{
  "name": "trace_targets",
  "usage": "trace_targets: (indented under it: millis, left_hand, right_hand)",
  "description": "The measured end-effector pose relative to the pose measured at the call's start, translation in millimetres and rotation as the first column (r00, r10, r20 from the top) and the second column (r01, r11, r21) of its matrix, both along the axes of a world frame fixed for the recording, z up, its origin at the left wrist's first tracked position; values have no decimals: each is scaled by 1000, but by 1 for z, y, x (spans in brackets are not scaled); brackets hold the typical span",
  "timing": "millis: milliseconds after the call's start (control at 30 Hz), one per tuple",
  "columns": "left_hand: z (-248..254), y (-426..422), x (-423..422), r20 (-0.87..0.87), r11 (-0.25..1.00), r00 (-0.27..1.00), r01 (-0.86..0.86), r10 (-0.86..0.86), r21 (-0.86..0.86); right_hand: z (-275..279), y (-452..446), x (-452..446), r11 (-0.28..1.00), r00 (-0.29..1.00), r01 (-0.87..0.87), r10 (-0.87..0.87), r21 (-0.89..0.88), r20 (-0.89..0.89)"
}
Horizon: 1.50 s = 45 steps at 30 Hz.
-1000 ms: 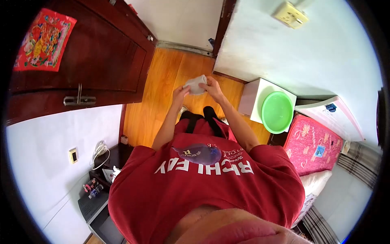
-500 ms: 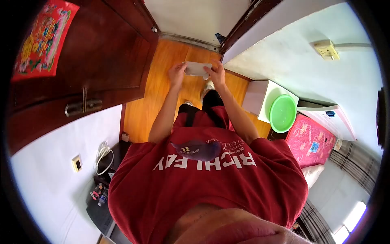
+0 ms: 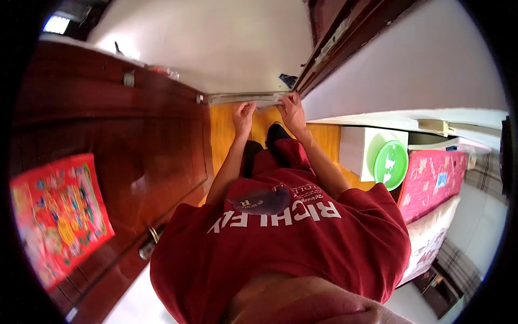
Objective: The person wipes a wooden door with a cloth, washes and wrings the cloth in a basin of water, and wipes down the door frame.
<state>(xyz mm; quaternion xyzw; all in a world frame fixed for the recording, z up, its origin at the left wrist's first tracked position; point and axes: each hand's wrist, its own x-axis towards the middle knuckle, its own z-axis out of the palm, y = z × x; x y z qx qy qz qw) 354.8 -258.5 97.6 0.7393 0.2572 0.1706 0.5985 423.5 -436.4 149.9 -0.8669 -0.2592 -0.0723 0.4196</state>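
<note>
A thin, pale grey-white sheet (image 3: 268, 102), perhaps a wipe or a cloth, stretches between my two hands in front of my legs. My left hand (image 3: 244, 116) pinches its left end with fingers together. At the other end, my right hand (image 3: 292, 112) grips the sheet between thumb and fingers. The sheet is seen nearly edge-on against the door sill (image 3: 232, 99), so its exact kind does not show.
A dark red wooden door (image 3: 135, 140) with a red poster (image 3: 67, 216) stands on my left. The doorway opens onto a pale floor (image 3: 216, 43). To my right are a white cabinet (image 3: 353, 151), a green basin (image 3: 398, 178) and a pink mattress (image 3: 431, 181).
I have moved forward to the doorway, the sheet still held in both hands. It now shows narrower, and more of the pale floor beyond the sill is in view.
</note>
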Motion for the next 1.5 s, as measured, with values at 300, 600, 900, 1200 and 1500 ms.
trace_targets:
  millis: [300,600,900,1200,1500]
  left_hand:
    - [73,-5,137,100,692,832,514,-546,-507]
    - [139,-22,254,350,342,396,916,-849,-209]
    - [223,-86,294,616,406,304,914,-727,28]
    - [217,-89,304,676,280,-7,907,-737,314]
    - [322,-114,307,812,491,29,809,-583,324]
  right_hand:
    - [53,4,67,875,870,479,-484,-65,-94]
    - [129,46,82,457,459,888,-888,50,-27]
    - [191,43,124,47,-111,899,-938,435,329]
    - [200,43,118,-14,-137,915,-950,403,279]
    - [296,33,136,74,-211,855,-854,513,475]
